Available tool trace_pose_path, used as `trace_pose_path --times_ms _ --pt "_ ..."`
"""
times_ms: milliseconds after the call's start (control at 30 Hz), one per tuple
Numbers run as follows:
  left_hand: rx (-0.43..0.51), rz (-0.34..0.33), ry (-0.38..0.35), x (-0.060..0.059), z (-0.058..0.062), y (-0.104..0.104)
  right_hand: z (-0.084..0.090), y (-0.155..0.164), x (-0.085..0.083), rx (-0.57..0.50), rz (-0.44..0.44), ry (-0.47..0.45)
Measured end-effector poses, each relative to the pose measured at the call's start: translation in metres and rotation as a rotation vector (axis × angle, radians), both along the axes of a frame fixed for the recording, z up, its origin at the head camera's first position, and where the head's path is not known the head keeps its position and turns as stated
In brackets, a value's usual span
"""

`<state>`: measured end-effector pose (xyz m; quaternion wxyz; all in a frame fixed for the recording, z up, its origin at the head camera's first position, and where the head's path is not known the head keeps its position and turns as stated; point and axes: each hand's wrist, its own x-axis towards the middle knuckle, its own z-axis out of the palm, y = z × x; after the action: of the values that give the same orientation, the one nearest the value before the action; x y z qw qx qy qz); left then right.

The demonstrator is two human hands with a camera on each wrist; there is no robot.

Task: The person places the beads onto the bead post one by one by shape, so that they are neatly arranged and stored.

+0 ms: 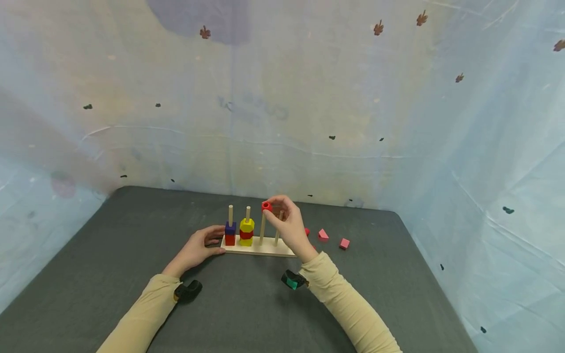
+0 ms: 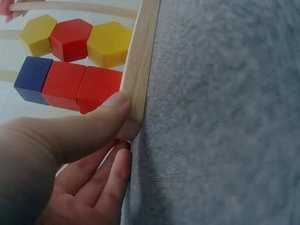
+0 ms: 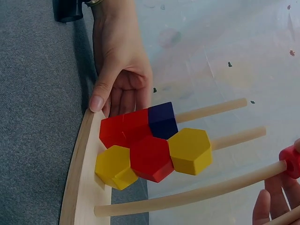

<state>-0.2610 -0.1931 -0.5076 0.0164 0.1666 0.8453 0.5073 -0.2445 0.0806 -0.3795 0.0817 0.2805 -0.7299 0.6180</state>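
A wooden base [image 1: 258, 248] with several upright pegs stands on the dark table. The first peg carries two red cubes under a blue one [image 1: 230, 233]; the second carries yellow, red and yellow hexagons [image 1: 246, 231]. My right hand [image 1: 287, 221] pinches a small red ring [image 1: 267, 206] at the top of the third peg [image 3: 197, 193]. My left hand [image 1: 198, 247] steadies the base's left end, thumb [image 2: 101, 123] pressed on its edge [image 2: 140, 70]. In the right wrist view the red ring [image 3: 293, 161] sits at the peg's tip.
Several pink and red blocks [image 1: 323, 235] lie on the grey table [image 1: 132, 235] to the right of the base, one [image 1: 344, 243] further out. A pale sheet backs and flanks the table.
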Motion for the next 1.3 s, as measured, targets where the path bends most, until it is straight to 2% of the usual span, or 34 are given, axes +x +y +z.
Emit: trace_pose_path --times_ms 267,700,967,1133,1300 --pt "0.021 -0.008 0.023 -0.004 -0.001 0.001 -0.003 -0.002 0.001 -0.004 -0.007 0.039" --pt "-0.010 0.018 -0.043 -0.014 0.001 0.003 -0.005 -0.004 0.002 0.005 -0.027 0.028" --pt "0.012 0.007 -0.041 -0.013 -0.001 0.003 -0.010 -0.008 0.003 -0.019 -0.076 -0.021" --pt "0.022 -0.006 -0.042 -0.013 -0.002 0.002 -0.020 -0.010 0.006 -0.047 -0.109 -0.077" --pt "0.018 -0.005 -0.047 -0.013 -0.002 0.001 -0.033 -0.011 0.007 -0.015 -0.137 -0.148"
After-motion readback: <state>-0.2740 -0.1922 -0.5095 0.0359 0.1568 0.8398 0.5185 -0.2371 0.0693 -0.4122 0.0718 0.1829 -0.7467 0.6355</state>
